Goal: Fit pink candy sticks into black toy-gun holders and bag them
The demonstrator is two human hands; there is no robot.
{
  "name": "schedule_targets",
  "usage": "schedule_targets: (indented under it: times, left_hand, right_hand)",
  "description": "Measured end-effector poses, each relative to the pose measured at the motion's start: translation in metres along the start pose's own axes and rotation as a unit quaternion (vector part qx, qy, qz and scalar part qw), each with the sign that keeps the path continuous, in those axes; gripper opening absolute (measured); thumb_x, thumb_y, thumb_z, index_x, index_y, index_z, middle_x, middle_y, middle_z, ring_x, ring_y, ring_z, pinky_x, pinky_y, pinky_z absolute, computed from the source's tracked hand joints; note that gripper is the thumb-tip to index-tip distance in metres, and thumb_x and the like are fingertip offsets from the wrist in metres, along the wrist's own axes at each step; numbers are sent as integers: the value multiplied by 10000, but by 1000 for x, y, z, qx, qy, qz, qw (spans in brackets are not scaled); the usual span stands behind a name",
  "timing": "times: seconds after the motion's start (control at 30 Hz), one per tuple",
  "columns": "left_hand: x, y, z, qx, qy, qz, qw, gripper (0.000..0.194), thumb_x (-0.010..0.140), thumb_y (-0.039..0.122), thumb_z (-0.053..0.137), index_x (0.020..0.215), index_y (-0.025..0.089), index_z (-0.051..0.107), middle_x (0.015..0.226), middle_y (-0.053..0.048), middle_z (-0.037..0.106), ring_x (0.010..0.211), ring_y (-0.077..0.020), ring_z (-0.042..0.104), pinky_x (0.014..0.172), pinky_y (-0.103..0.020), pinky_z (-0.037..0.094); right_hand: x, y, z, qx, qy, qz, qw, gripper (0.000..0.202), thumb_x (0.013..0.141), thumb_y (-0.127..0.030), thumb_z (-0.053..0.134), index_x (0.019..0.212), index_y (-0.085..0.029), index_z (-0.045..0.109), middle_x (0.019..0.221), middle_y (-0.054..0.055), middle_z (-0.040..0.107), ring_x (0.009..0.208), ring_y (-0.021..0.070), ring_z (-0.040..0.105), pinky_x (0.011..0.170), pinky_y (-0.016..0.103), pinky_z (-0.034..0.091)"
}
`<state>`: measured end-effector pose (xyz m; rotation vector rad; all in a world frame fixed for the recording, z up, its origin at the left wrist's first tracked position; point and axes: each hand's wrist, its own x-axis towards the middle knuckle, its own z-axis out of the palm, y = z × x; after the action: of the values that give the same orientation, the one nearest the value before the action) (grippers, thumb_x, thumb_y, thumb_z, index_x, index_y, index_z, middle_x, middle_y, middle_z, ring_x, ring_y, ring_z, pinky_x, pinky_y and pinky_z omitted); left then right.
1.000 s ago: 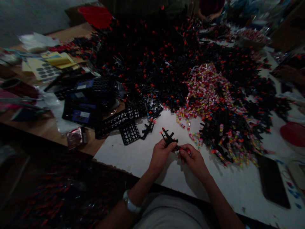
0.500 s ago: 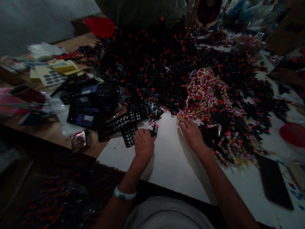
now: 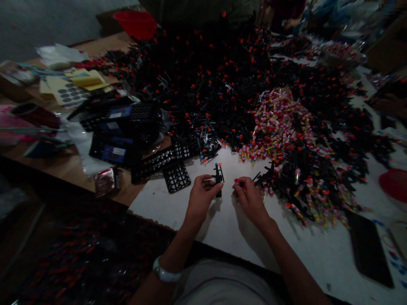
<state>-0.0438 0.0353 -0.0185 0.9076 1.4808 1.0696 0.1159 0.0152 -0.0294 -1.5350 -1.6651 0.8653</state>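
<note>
Between the thumb and fingers of my left hand [image 3: 201, 195] is a small black toy gun [image 3: 218, 176], held upright with a blue and an orange-red tip at its top. My right hand [image 3: 251, 199] pinches a small piece with a red end [image 3: 236, 181]; the fingers hide most of it, possibly one of the candy tubes. The two hands face each other just above the white board [image 3: 222, 228]. Beyond my right hand lies a heap of small pink-and-yellow wrapped candy tubes [image 3: 280, 123]. Another black toy gun [image 3: 266, 173] rests beside my right fingers.
A large mound of black toy guns [image 3: 203, 80] with orange tips covers the back. Black perforated trays [image 3: 177, 177] and labelled black packs [image 3: 111, 150] lie left. A phone [image 3: 370, 248] lies right. Red bowls [image 3: 136, 24] stand around; a person's hand [image 3: 292, 23] shows at the back.
My left hand has lifted the toy gun and moved right with it. My right hand has drawn back from the candy heap towards me, now with a red-ended piece in its fingers.
</note>
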Motion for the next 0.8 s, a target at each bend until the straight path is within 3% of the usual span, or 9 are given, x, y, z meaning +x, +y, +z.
schedule_targets:
  times: [0.07, 0.13, 0.27, 0.37, 0.43, 0.6, 0.8]
  left_hand:
    - [-5, 0, 9, -69, 5, -21, 997, 508, 637, 355, 745, 1041, 169, 500, 875, -18, 586, 802, -151, 601, 745, -292, 479]
    - [-11, 1, 17, -103, 5, -25, 994, 494, 652, 347, 737, 1052, 164, 510, 904, -32, 609, 816, -149, 605, 767, -291, 476]
    - [-19, 3, 24, -106, -69, -32, 991, 393, 697, 393, 699, 977, 138, 595, 870, -49, 659, 791, -161, 608, 757, -298, 478]
    - [-21, 4, 20, -85, -114, -47, 989, 348, 672, 411, 722, 855, 125, 646, 762, -37, 671, 701, -157, 604, 702, -291, 480]
    - [-20, 2, 16, -88, -109, -64, 988, 327, 646, 389, 747, 803, 119, 651, 711, -36, 674, 642, -147, 599, 656, -276, 476]
    - [-20, -2, 14, -125, -85, -73, 986, 315, 652, 357, 751, 827, 116, 651, 754, -58, 694, 640, -151, 620, 644, -282, 494]
    - [-23, 1, 20, -151, -80, -77, 982, 309, 632, 316, 770, 837, 122, 644, 733, -28, 678, 647, -149, 616, 635, -293, 508]
  right_hand:
    - [-15, -6, 9, 88, -26, 62, 994, 200, 934, -346, 416, 1072, -209, 462, 750, -23, 574, 601, 132, 554, 579, 249, 449]
    - [-24, -10, 15, 93, -28, 62, 993, 196, 918, -361, 444, 1037, -213, 495, 736, -32, 571, 606, 128, 545, 572, 237, 438]
    - [-24, -6, 16, -76, 8, -54, 996, 167, 898, -217, 436, 1008, -192, 560, 884, 32, 603, 780, 159, 576, 678, 249, 450]
    - [-25, 1, 7, -191, -28, -103, 976, 197, 906, -183, 430, 1038, -193, 576, 880, 49, 597, 770, 168, 586, 647, 243, 454]
    - [-29, 4, 0, -163, -36, -93, 982, 188, 917, -235, 457, 1073, -197, 556, 929, 53, 609, 809, 168, 599, 682, 246, 469]
    - [-40, 2, -9, -23, 1, 15, 1000, 213, 939, -329, 432, 1058, -190, 541, 929, 38, 627, 817, 162, 603, 738, 266, 471]
    - [-40, 0, -8, 32, -10, 22, 999, 226, 935, -345, 438, 1006, -196, 592, 888, 20, 644, 796, 148, 591, 731, 240, 454]
